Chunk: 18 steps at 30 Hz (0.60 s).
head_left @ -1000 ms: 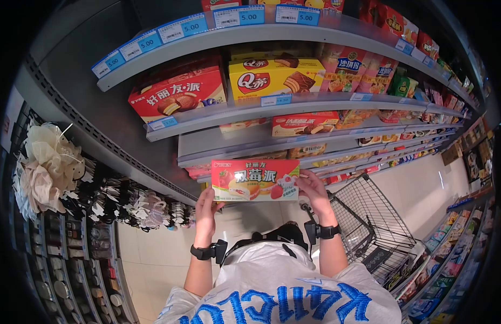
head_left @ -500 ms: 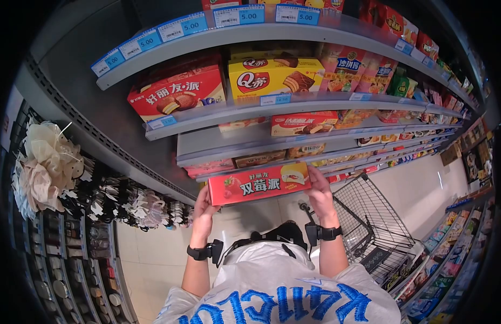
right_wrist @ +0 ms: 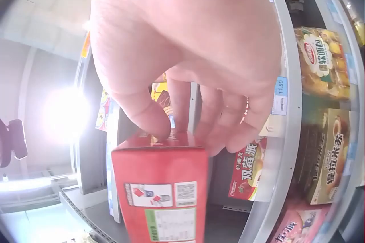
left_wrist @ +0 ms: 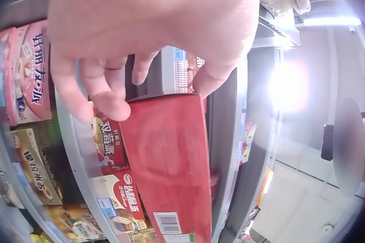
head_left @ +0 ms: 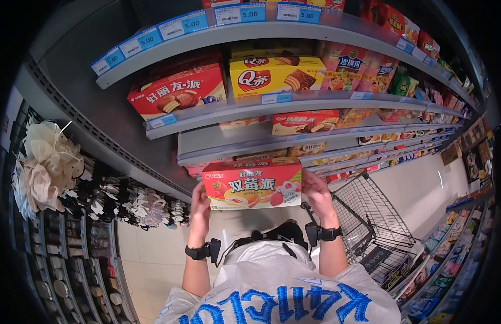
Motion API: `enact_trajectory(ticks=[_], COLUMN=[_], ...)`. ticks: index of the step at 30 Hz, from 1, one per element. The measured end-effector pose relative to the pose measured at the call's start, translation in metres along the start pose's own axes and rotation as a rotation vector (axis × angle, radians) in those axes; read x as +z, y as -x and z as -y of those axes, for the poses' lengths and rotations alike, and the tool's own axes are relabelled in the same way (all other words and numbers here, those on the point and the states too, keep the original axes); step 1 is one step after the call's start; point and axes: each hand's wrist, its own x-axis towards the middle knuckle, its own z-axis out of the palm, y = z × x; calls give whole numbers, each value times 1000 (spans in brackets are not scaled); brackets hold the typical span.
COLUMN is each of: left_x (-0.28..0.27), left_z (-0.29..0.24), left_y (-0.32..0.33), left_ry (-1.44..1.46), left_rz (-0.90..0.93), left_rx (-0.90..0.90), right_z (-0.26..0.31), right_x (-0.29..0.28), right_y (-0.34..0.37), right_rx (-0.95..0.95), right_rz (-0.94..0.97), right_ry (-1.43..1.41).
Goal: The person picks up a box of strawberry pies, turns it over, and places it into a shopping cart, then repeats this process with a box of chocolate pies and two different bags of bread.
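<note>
A red box with strawberry pictures [head_left: 253, 184] is held level between both hands in the head view, its large printed face toward the camera. My left hand [head_left: 199, 215] grips its left end; in the left wrist view the thumb and fingers of the left hand [left_wrist: 154, 26] pinch the end of the plain red side [left_wrist: 165, 152]. My right hand [head_left: 319, 201] holds the right end. The right wrist view shows the right hand [right_wrist: 188, 43] with thumb and fingers on the box end, above a red panel with a label [right_wrist: 162, 197].
Curved shelves [head_left: 207, 121] ahead carry a red box [head_left: 180, 92], a yellow box [head_left: 274, 78] and bagged snacks. A wire shopping cart [head_left: 369, 221] stands at the right. Hair accessories [head_left: 50, 162] hang at the left, above a rack of small goods [head_left: 72, 259].
The box turned in both hands: its large face tilted away to show a narrower side, then came back into view, with the top edge also showing. Both hands kept hold.
</note>
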Motion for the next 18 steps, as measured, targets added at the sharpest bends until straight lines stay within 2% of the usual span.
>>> enact_trajectory(ticks=[3,5,9,13,14,15,17,18], left_x=[-3,5,-4,-17,-23,-24,-26,-24], left_z=[0,-11,-4,14,21,25,29,27], left_y=[0,4,5,3,1,-1,-2,0], left_ry=[-45,-12,-36,-49,-89,-88,-73,-73], left_rz=[33,24,57,51,67,67,49,50], left_rx=[10,-75,-96,-287,-367,-366,-501,-501], right_z=[4,-5,-2,-9,-10,-10,-9,-9], right_x=[3,-4,5,7,9,10,11,11], right_y=[0,-1,-2,-2,-3,-3,-3,-3], right_rx=[16,39,34,46,109,170,199,226], right_rz=[21,18,8,-99,-119,-139,-143,-147], right_ry=[28,30,27,213,256,299,362,425])
